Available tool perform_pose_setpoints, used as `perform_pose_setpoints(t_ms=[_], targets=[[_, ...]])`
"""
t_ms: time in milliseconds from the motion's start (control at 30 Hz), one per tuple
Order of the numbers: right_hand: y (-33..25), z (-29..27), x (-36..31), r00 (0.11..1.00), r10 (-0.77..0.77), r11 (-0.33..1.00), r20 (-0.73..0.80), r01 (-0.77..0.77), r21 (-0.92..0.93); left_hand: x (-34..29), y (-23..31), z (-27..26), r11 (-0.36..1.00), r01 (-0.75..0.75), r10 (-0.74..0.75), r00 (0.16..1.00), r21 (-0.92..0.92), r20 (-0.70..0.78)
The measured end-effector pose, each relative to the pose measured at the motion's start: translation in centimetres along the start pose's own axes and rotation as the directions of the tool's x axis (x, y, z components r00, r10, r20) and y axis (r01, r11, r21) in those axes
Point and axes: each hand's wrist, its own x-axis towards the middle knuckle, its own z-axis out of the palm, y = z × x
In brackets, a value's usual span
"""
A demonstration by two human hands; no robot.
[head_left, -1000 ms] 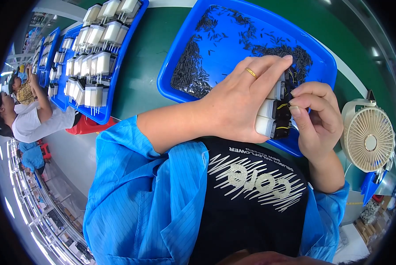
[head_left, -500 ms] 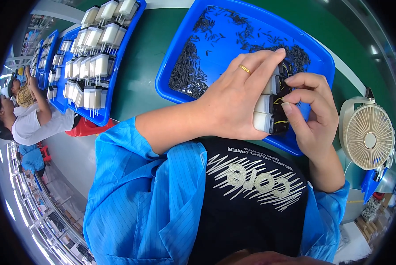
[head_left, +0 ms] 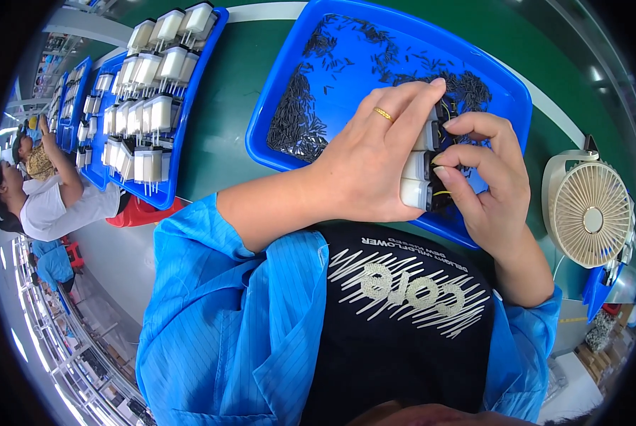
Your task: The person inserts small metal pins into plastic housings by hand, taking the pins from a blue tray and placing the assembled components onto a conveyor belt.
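Right hand (head_left: 492,181) now curled against white blocks (head_left: 417,167)

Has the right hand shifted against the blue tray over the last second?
No clear shift: the right hand stays over the near right corner of the blue tray, fingertips at the white parts held by the left hand.

Green worktable (head_left: 225,128), grey floor (head_left: 112,270) at left, metal shelving (head_left: 55,341), cream desk fan (head_left: 591,216)

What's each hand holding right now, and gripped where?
Left hand clasps a stack of white blocks around their outer sides, over the blue tray. Right hand pinches at the stack's dark inner face; what its fingertips grip cannot be told.
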Motion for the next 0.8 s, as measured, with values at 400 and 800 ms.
perform_pose_setpoints(t_ms=[400, 800], targets=[[0.2, -0.4, 0.5, 0.991, -0.136, 0.987, -0.011, 0.135, -0.081, 0.0, 0.0, 0.1, 1.0, -0.015, 0.015, 1.0, -0.004, 0.005], [1.1, 0.1, 0.4, 0.921, -0.384, 0.901, -0.066, 0.359, -0.242, -0.2, 0.2, 0.2, 1.0, 0.02, -0.019, 0.999, -0.023, 0.04]])
